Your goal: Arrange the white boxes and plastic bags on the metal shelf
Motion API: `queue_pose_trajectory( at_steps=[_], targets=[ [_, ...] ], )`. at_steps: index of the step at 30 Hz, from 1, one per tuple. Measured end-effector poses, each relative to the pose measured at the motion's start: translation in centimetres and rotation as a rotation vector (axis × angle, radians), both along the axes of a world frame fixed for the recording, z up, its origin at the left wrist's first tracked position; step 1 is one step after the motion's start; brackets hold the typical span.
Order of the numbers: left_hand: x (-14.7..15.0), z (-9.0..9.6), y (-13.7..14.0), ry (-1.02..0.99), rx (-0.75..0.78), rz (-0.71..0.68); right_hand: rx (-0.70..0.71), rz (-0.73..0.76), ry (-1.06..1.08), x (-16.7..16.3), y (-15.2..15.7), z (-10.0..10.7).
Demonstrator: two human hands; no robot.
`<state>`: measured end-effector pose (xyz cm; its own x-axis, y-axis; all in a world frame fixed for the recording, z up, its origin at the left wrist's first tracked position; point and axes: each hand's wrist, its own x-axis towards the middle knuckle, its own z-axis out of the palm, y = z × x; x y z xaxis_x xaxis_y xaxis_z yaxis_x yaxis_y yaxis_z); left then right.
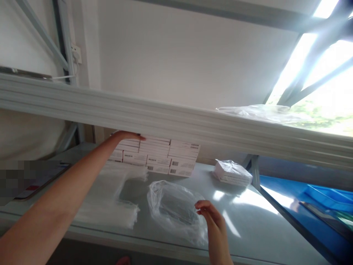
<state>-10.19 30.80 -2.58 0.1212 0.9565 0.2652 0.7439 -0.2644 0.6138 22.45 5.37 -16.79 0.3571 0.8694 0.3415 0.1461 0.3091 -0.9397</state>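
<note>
Under the shelf beam, my left hand (pixel 128 135) reaches to the top of a stack of white boxes (pixel 158 158) with printed labels. One digit lies stretched along the boxes; the beam covers the other fingers. Lower right, the curled fingers of my right hand (pixel 212 214) pinch at the edge of a clear plastic bag (pixel 176 222). The bag lies crumpled with its mouth spread on the grey tabletop (pixel 264 224). Left of it are flat translucent plastic sleeves (pixel 110 213), partly behind my left forearm.
A shelf beam (pixel 165 116) crosses above the table, with thin plastic film (pixel 261 112) on it. A plastic-wrapped stack (pixel 232 173) sits right of the boxes. Blue trays (pixel 328 197) stand beyond a metal post (pixel 255 173). A dark flat object (pixel 41 180) lies at left.
</note>
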Motion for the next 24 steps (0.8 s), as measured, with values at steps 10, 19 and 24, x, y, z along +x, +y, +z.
queue_pose_trajectory(
  at_steps=[10,19,24],
  targets=[
    [0.7,0.2,-0.1,0.181,-0.025,0.061,0.082,0.281,-0.345,-1.9,0.1,1.2],
    [0.5,0.2,-0.7,0.107,0.008,-0.085,0.091,0.463,-0.52,-6.1,1.9,0.7],
    [0.7,-0.6,-0.1,0.127,0.054,-0.157,0.04,0.3,-0.658,-8.1,2.5,1.8]
  ],
)
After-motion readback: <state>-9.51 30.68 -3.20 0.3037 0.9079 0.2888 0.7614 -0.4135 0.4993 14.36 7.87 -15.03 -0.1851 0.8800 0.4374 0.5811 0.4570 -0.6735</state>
